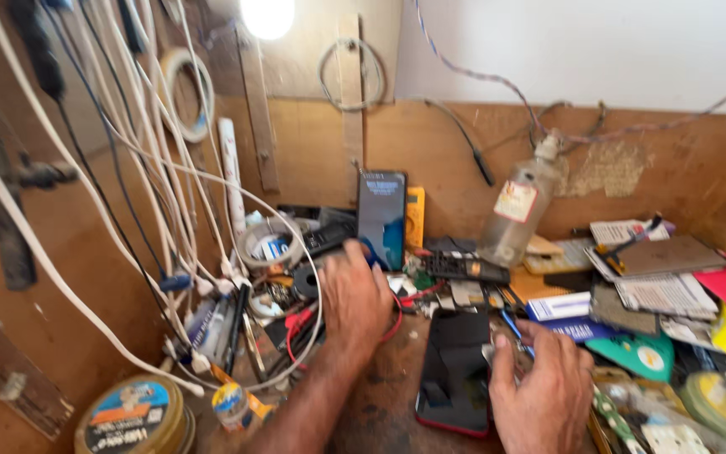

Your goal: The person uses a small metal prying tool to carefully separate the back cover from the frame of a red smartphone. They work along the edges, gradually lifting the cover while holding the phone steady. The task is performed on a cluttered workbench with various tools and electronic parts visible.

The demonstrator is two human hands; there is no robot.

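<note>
My left hand (355, 294) reaches forward over a tangle of red and black wires, its fingertips close to the bottom of a dark phone (381, 217) that leans upright against the wooden back wall. Whether the fingers hold anything is hidden. My right hand (541, 388) rests at the right edge of a second phone (454, 370), red-rimmed and lying flat with its black screen up. The thumb and fingers pinch a thin blue-handled tool (514, 329) beside that phone.
White cables (128, 168) hang down the left side. A clear plastic bottle (516, 212) leans on the back wall, next to a yellow multimeter (414, 217). Boxes and cards (665, 286) pile up at right. A round tin (134, 414) sits front left.
</note>
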